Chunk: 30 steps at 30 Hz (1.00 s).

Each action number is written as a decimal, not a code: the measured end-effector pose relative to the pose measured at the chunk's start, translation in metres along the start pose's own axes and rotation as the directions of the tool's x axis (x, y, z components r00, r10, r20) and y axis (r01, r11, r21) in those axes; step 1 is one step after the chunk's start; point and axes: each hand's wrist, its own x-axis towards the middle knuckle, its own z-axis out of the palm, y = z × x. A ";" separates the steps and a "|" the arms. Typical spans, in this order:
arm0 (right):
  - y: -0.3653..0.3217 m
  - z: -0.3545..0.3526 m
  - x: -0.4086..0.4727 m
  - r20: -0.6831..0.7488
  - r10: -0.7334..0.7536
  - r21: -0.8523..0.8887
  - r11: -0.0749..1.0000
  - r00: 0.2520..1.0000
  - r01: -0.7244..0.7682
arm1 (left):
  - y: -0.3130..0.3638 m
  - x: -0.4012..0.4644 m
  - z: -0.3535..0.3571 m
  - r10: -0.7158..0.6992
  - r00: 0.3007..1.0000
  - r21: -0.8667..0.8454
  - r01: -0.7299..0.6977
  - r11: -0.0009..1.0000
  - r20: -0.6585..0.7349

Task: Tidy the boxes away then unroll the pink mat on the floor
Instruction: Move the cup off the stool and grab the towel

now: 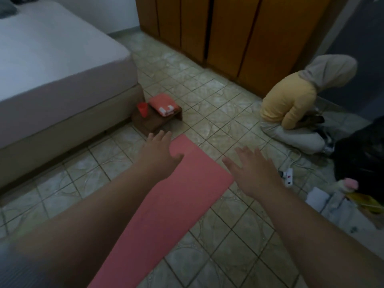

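Note:
The pink mat [176, 196] lies flat and unrolled on the tiled floor, running from the bottom of the view up to a far edge near the middle. My left hand [160, 150] hovers over the mat's far left corner, fingers spread and straight, holding nothing. My right hand [251, 169] hovers just past the mat's far right corner with fingers spread, also holding nothing. No boxes are plainly in view.
A bed [58, 65] fills the left. A small wooden stool [153, 119] by its corner carries a red cup [143, 109] and a folded pink cloth [163, 103]. A kneeling person [291, 104] is at right, before wooden wardrobe doors [228, 28]. A power strip [287, 176] and clutter lie at right.

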 end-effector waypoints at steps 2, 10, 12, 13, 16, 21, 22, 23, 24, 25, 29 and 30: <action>0.017 -0.004 0.002 0.042 0.016 -0.019 1.000 0.999 -0.016 | 0.015 0.006 0.007 0.000 1.000 -0.021 0.000 1.000 0.002; 0.052 -0.051 0.065 0.055 -0.005 0.008 1.000 0.998 0.004 | 0.050 0.025 0.050 -0.010 0.994 0.017 0.008 1.000 0.104; 0.049 -0.066 0.097 0.033 -0.028 0.010 1.000 0.999 0.028 | 0.056 0.033 0.062 -0.005 0.992 0.032 0.001 0.999 0.124; 0.046 -0.074 0.115 0.019 -0.044 0.009 0.999 0.999 0.044 | 0.059 0.038 0.068 -0.006 0.990 0.027 0.002 1.000 0.144; 0.037 -0.095 0.171 -0.029 -0.092 0.004 0.996 0.995 0.092 | 0.071 0.060 0.090 -0.016 0.972 -0.013 0.019 1.000 0.234; 0.035 -0.114 0.255 -0.039 -0.112 0.003 0.994 0.993 0.112 | 0.091 0.135 0.099 -0.025 0.955 0.003 0.025 1.000 0.296; 0.038 -0.113 0.266 -0.025 -0.110 0.000 0.994 0.994 0.110 | 0.095 0.153 0.097 -0.031 0.957 0.005 0.031 1.000 0.288; 0.042 -0.111 0.276 -0.008 -0.109 -0.003 0.994 0.994 0.109 | 0.098 0.174 0.092 -0.032 0.962 0.020 0.027 0.999 0.272; 0.047 -0.109 0.285 0.015 -0.109 -0.011 0.994 0.994 0.109 | 0.101 0.197 0.084 -0.030 0.968 0.035 0.022 0.999 0.251; 0.052 -0.105 0.293 0.041 -0.106 -0.021 0.994 0.993 0.107 | 0.104 0.221 0.077 -0.033 0.974 0.041 0.024 0.999 0.223; 0.077 -0.092 0.319 0.175 -0.060 -0.051 0.996 0.983 0.070 | 0.120 0.317 0.039 -0.079 0.993 0.013 0.078 0.997 0.085; 0.083 -0.088 0.326 0.206 -0.059 -0.064 0.995 0.977 0.074 | 0.124 0.340 0.031 -0.090 0.995 0.007 0.090 0.996 0.050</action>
